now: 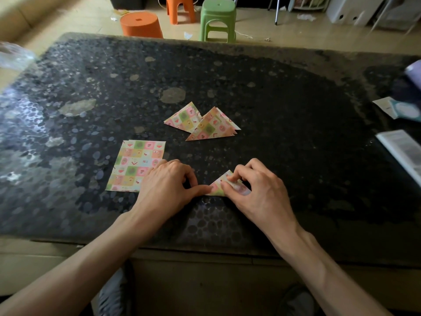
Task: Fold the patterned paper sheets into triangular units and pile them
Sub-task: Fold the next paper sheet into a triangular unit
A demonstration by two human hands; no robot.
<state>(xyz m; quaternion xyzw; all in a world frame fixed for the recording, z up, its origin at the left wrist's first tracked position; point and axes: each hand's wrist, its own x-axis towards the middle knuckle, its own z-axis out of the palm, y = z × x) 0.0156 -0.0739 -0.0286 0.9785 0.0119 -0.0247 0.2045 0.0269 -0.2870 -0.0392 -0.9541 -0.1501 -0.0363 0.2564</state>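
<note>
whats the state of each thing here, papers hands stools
half-folded patterned paper triangle: on the table, pinned under both hands
left hand: fingers curled, thumb pressing the triangle's left corner
right hand: fingertips pinching the triangle
flat patterned paper sheets: unfolded, stacked
finished patterned paper triangles: folded, overlapping in a loose pile
green plastic stool: upright
round orange plastic stool: upright

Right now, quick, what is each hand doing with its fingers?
Left hand: fingers curled, thumb pressing a corner of the folded paper.
Right hand: closed, fingers pinching the same folded paper.
</note>
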